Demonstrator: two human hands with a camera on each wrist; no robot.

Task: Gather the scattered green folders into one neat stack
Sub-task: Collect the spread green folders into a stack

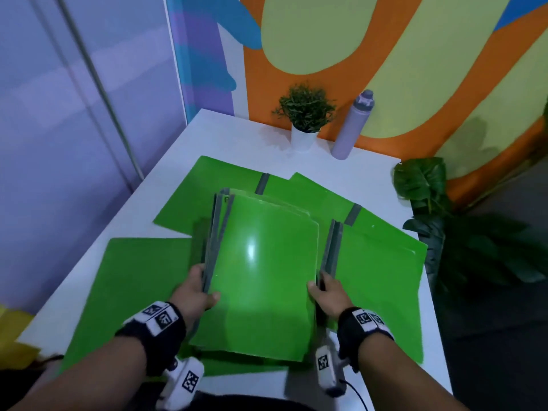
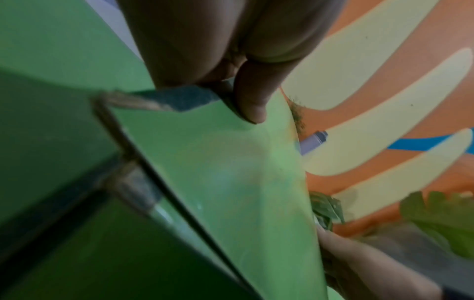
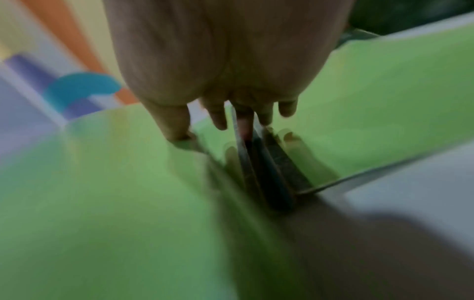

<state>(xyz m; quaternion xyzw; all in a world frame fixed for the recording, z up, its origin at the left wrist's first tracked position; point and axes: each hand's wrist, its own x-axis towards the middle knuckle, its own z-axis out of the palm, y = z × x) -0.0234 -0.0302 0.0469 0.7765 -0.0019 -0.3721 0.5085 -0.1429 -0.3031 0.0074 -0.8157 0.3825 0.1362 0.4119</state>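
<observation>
Nearest the camera, two forearms with black wrist bands reach over the white table, and between them sits a bundle of green folders, held at both side edges and lifted a little above the other sheets. The left hand grips the bundle's left edge, where grey spine strips stack up, with the thumb pressed on the top cover. The right hand holds the bundle's right edge, thumb on top; in the right wrist view its fingers curl down beside grey spines, though that picture is blurred, so how many folders they catch is uncertain. More loose green folders lie flat under and around the bundle: one beyond it to the left, one left of it near the table's front, and others spread to its right. Beyond the bundle, at the table's far edge against the orange and yellow wall, stand a small potted plant and, just right of it, a lavender bottle.
</observation>
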